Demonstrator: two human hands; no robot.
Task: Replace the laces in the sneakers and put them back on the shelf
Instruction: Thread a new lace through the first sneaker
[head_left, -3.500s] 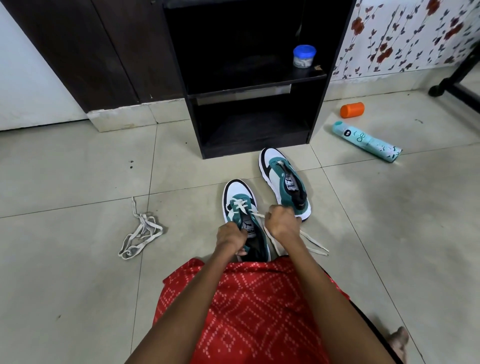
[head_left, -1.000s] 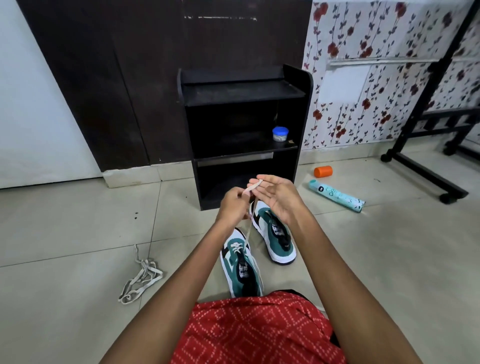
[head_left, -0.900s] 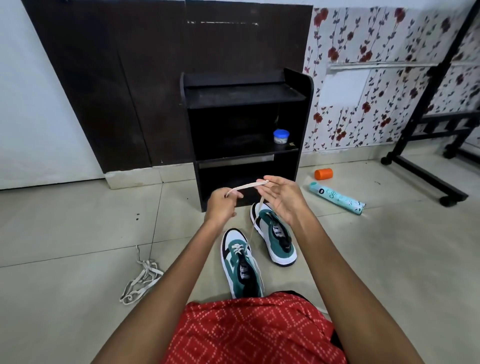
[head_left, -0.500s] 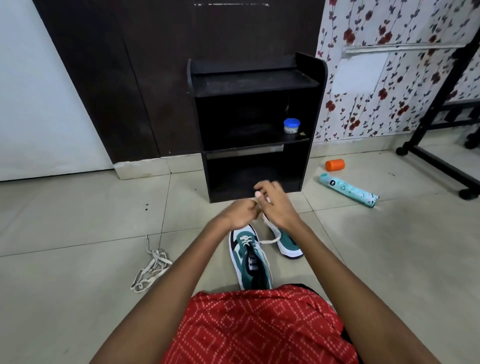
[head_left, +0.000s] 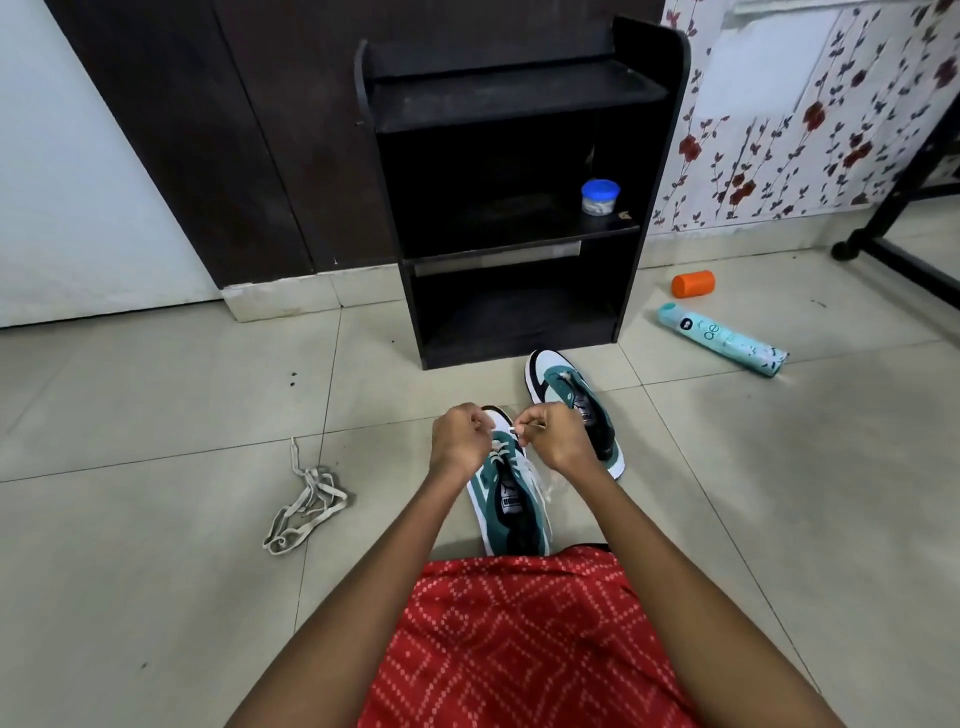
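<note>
The tongue label of the near sneaker (head_left: 511, 512) carries a white leaping-cat logo with small letters under it that look like "PUMA". The far sneaker (head_left: 576, 410) has a like label, too small to read. The teal spray can (head_left: 723, 339) bears a dark round badge and large pale letters that I cannot make out for sure.

Both sneakers, teal, white and black, stand on the tiled floor (head_left: 156, 405), toes toward the black shelf (head_left: 519, 104). The far one is just in front of the shelf's bottom right corner and the near one just before the red patterned cloth (head_left: 519, 639) on the person's lap.

The left hand (head_left: 460, 441) is curled over the near sneaker's toe end, its fingertips closed on the white lace (head_left: 514, 430), though most of that grip is hidden. The right hand (head_left: 553, 436) pinches the lace's tip between thumb and forefinger. The lace is crossed through the front eyelets, with loose lengths trailing down the shoe's right side.

Half a second ago the hands were joined higher up, over the far sneaker. They have since come down to the near sneaker's front and stand a little apart.

A tangle of old laces (head_left: 306, 512) lies on the floor toward the left. A small jar (head_left: 600, 196) with a blue lid sits at the right end of the shelf's middle board. An orange cap (head_left: 693, 283) lies near the spray can, to the right of the shelf.
</note>
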